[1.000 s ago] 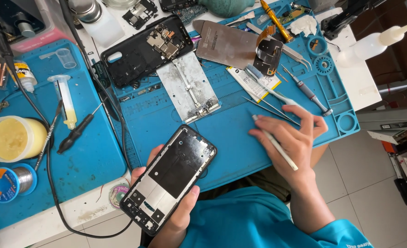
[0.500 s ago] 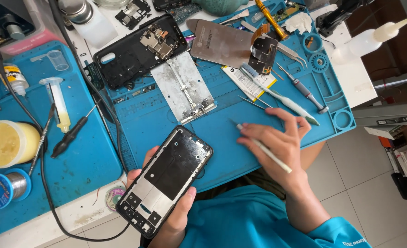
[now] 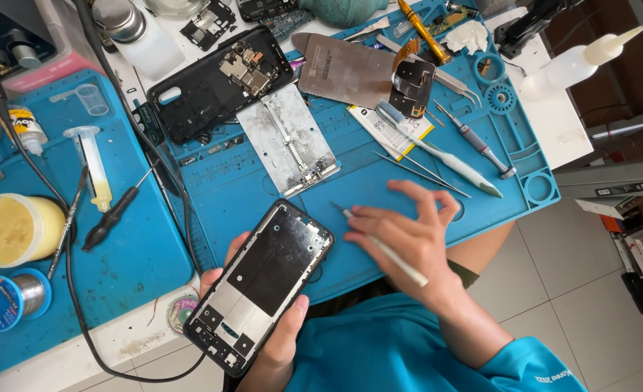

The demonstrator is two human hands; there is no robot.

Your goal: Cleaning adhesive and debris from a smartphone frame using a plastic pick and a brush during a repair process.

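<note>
Fingers of the left hand [image 3: 274, 330] were wrapped around an opened phone frame [image 3: 262, 283], thumb on its near right edge and fingertips showing along its left edge, so the frame lay cupped in the palm with its stripped inner side facing up. It was held tilted, its top end pointing far and to the right, over the near edge of the blue work mat [image 3: 379, 181]. The right hand [image 3: 408, 236] sat just right of the frame, its fingers narrowly pinched on a thin white tool [image 3: 383, 247]; the tool's tip pointed left toward the frame's upper right corner and stood just beside it, though whether it touched could not be told.

Farther on the mat lay a silver metal plate [image 3: 286, 138] with a small part clamped on it, and beyond that a black phone back [image 3: 220, 83] with its boards exposed. To the right of these were a grey metal sheet [image 3: 347, 69], a white toothbrush [image 3: 437, 149], fine tweezers [image 3: 419, 173] and a small grey screwdriver [image 3: 474, 141]. On the left blue mat [image 3: 140, 254] were a black-handled pick [image 3: 114, 214], a syringe of yellowish paste [image 3: 92, 163], a tub of yellow flux [image 3: 13, 229] and a spool of solder wire [image 3: 5, 299], with a black cable [image 3: 74, 312] looping toward the near edge. A white squeeze bottle [image 3: 579, 62] stood far right.
</note>
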